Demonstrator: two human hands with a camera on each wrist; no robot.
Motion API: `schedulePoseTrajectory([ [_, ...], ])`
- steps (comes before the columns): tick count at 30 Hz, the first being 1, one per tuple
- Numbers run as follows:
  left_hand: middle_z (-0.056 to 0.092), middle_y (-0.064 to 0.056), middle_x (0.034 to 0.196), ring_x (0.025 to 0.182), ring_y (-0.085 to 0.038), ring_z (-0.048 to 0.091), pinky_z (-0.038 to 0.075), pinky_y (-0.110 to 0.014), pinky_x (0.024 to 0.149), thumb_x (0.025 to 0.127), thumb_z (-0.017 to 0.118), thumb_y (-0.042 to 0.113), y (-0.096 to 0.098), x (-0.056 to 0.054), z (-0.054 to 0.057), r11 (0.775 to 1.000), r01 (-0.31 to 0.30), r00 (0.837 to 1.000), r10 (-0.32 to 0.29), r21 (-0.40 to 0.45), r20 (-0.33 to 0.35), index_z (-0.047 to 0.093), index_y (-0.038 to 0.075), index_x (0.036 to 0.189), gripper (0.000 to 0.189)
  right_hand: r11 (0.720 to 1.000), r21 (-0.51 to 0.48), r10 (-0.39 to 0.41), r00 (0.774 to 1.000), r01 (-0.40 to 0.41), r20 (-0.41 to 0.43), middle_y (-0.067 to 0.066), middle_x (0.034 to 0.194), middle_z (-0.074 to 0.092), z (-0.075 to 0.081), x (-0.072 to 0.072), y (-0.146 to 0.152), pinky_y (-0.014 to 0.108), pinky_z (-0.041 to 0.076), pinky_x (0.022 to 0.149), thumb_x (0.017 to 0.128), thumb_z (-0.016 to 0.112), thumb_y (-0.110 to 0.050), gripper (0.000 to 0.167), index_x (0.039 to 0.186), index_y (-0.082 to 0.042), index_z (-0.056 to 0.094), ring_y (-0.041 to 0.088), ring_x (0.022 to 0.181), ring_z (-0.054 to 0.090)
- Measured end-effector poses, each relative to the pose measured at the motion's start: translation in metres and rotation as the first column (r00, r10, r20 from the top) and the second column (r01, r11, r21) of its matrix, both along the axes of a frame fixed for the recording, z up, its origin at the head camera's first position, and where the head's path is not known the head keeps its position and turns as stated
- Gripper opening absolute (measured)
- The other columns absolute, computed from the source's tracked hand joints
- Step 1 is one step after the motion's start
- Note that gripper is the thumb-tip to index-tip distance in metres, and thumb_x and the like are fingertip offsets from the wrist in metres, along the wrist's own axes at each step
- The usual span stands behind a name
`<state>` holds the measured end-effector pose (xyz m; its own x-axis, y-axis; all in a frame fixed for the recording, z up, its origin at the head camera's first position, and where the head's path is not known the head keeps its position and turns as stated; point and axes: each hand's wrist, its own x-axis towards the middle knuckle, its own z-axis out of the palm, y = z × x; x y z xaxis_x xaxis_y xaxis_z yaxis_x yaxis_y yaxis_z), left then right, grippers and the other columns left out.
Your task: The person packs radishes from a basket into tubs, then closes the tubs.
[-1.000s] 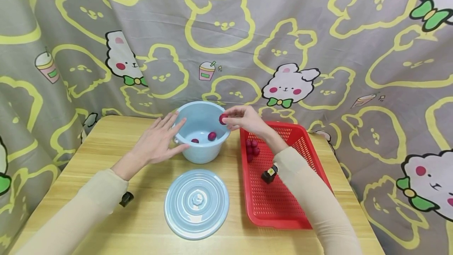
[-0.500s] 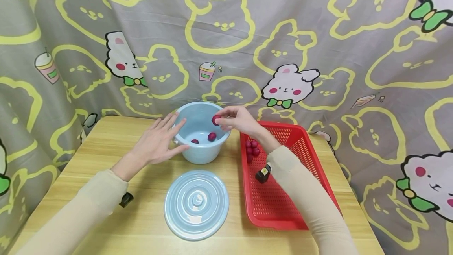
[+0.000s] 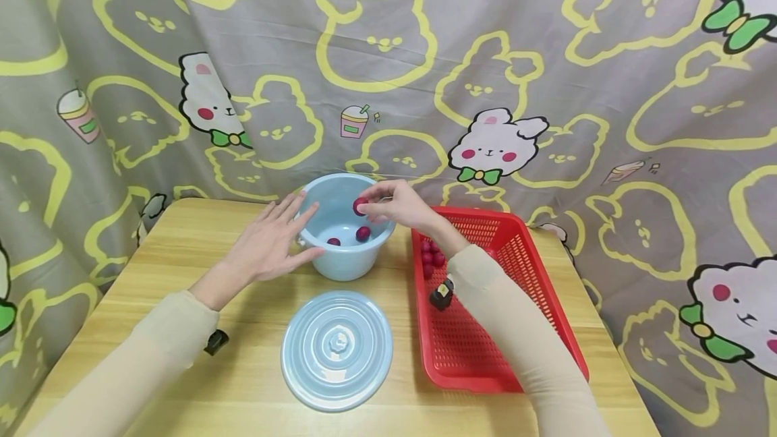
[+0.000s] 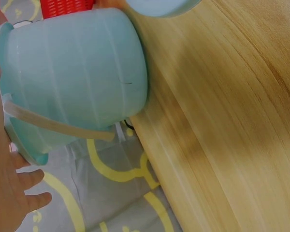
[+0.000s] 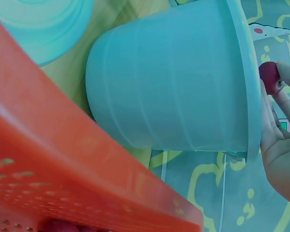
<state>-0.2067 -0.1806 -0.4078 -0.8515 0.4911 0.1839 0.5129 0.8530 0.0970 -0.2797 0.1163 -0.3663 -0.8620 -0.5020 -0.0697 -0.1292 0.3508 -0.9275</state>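
Observation:
My right hand (image 3: 403, 208) pinches a dark red plum (image 3: 359, 206) between thumb and fingertips, over the right side of the light blue bucket (image 3: 346, 265). In the right wrist view the plum (image 5: 269, 77) shows its stem end, just beyond the rim. Two more plums (image 3: 363, 233) lie on the bucket's floor. My left hand (image 3: 264, 241) is spread at the bucket's left rim, its fingers straight and overlapping the rim. The left wrist view shows the bucket's handle (image 4: 58, 126) hanging down its side.
A red perforated basket (image 3: 467, 383) stands to the right, with several plums (image 3: 427, 258) in its left part, partly behind my right forearm. The blue lid (image 3: 336, 383) lies knob up in front of the bucket. A patterned curtain (image 3: 388, 120) hangs behind the wooden table (image 3: 243, 383).
My right hand has moved left with the plum, from the bucket's right rim to over its opening. The left hand has stayed in place.

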Motion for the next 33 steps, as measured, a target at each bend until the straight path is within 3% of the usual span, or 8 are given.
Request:
schedulePoseTrajectory([
  [10,0.018,-0.019,0.177,0.162,-0.043,0.026,0.028,-0.064,0.13,0.099,0.052,0.071,0.0,0.0,0.0,1.0,0.0,1.0,0.0,-0.003,-0.007,0.03,0.013,0.168,0.092,0.999,0.031,0.016,1.0,-0.016,-0.006,0.013,0.103,0.079,-0.003,-0.006,-0.009,0.04,0.067,0.085,0.095,0.08,-0.018,0.026,0.118,-0.005,0.076,0.053,0.105,0.072],
  [14,0.017,-0.018,0.178,0.163,-0.042,0.024,0.027,-0.064,0.13,0.1,0.052,0.071,0.0,0.0,0.0,1.0,-0.002,1.0,0.002,-0.002,0.0,0.03,0.014,0.168,0.092,0.997,0.061,0.038,0.999,-0.037,-0.021,0.011,0.1,0.076,-0.001,-0.005,-0.012,0.041,0.067,0.085,0.095,0.08,-0.018,0.026,0.117,-0.005,0.077,0.048,0.101,0.075],
  [19,0.017,-0.018,0.178,0.163,-0.043,0.024,0.026,-0.064,0.131,0.1,0.052,0.071,0.0,0.001,0.0,1.0,-0.003,1.0,0.003,-0.003,0.005,0.028,0.014,0.168,0.092,0.993,0.104,0.053,0.997,-0.048,-0.049,0.01,0.099,0.075,0.0,-0.004,-0.014,0.042,0.067,0.085,0.095,0.08,-0.018,0.026,0.117,-0.005,0.077,0.025,0.086,0.076],
  [22,0.017,-0.018,0.178,0.163,-0.043,0.024,0.026,-0.064,0.131,0.099,0.052,0.071,0.0,0.001,0.0,1.0,-0.005,1.0,0.005,-0.002,0.006,0.028,0.014,0.168,0.092,0.992,0.117,0.058,0.997,-0.051,-0.058,0.01,0.099,0.075,0.0,-0.004,-0.015,0.043,0.067,0.086,0.094,0.081,-0.018,0.026,0.117,-0.005,0.077,0.018,0.083,0.075],
  [29,0.016,-0.018,0.178,0.163,-0.043,0.024,0.026,-0.064,0.13,0.1,0.052,0.071,0.0,0.001,0.0,1.0,-0.002,1.0,0.002,-0.001,0.006,0.027,0.014,0.169,0.092,0.992,0.11,0.068,0.997,-0.062,-0.047,0.012,0.103,0.075,0.0,-0.004,-0.014,0.053,0.065,0.091,0.095,0.08,-0.017,0.026,0.118,-0.004,0.077,0.04,0.097,0.077],
  [33,0.016,-0.018,0.178,0.163,-0.043,0.025,0.026,-0.064,0.13,0.1,0.052,0.07,-0.001,0.001,-0.001,1.0,-0.001,1.0,0.001,0.0,0.003,0.027,0.014,0.169,0.092,0.994,0.093,0.059,0.998,-0.056,-0.033,0.011,0.098,0.073,0.001,-0.004,-0.014,0.042,0.067,0.084,0.096,0.078,-0.016,0.027,0.119,-0.003,0.076,0.046,0.1,0.075],
])
